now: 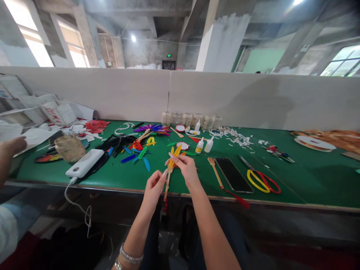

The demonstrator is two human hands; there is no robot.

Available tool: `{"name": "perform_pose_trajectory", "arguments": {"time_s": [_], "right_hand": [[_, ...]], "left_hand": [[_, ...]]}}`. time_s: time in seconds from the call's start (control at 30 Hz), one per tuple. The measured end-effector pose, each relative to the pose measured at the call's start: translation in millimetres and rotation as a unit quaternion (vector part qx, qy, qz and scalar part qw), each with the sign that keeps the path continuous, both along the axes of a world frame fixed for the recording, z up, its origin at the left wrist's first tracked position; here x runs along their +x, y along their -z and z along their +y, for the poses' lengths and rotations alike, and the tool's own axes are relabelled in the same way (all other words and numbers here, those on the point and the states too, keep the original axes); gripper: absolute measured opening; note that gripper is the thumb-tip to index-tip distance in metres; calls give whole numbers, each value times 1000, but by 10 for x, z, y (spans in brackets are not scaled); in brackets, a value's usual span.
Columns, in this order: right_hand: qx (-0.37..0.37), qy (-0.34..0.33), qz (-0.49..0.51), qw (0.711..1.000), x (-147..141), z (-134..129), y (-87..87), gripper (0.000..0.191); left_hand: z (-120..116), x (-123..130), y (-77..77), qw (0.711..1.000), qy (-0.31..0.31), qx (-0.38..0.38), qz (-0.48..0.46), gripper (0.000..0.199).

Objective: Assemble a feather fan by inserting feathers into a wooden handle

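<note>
Left hand (153,189) and right hand (184,168) pinching wooden stick with yellow feathers (172,161), fingers clamped on it, held just above green mat (309,180). Yellow feathers already sitting on stick; blue feathers (137,157) still lying loose on mat, left of hands. Glue bottles (200,145) standing near glass jars (191,120). Another person's hand (12,146) resting far left. White partition (253,97) running behind mat, concrete pillars (225,45) rising beyond.

Feather stick (170,168): yellow w/ red end, lower mid frame
Table top (315,183): solid green, full width
Scissor handles (263,182): 1 yellow, 1 red, right of ctr
Loose feathers (137,156): blue + green, left of ctr
</note>
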State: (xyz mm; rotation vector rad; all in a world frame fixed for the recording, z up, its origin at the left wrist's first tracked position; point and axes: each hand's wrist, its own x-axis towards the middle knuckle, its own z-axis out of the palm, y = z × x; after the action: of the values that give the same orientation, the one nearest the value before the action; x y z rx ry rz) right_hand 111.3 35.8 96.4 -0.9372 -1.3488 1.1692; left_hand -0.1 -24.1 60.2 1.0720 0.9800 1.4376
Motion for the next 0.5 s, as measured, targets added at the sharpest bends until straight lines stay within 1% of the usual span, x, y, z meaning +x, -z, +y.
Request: {"name": "perform_pose_trajectory", "arguments": {"time_s": [0.07,0.13,0.2,0.23,0.27,0.37,0.43,0.5], "right_hand": [[-3,14,6,1000,9,29,22,33],[-4,51,37,998,47,67,32,30],[-2,89,77,993,104,96,23,26],[1,96,88,991,132,103,12,25],[4,93,92,991,154,104,-2,23],[5,46,78,996,176,77,-46,23],[0,25,72,997,167,55,-66,25],[-7,12,63,998,158,44,-71,26]], "left_hand": [[-34,25,-2,998,-43,28,38,43],[-87,52,5,995,-73,45,57,43],[-142,73,27,993,-82,49,65,44],[-162,78,44,993,-84,48,67,44],[-174,78,64,993,-86,45,67,44],[-151,46,128,992,-73,35,94,45],[-96,6,167,983,-65,35,170,44],[-28,-28,204,955,-76,58,282,36]]}}
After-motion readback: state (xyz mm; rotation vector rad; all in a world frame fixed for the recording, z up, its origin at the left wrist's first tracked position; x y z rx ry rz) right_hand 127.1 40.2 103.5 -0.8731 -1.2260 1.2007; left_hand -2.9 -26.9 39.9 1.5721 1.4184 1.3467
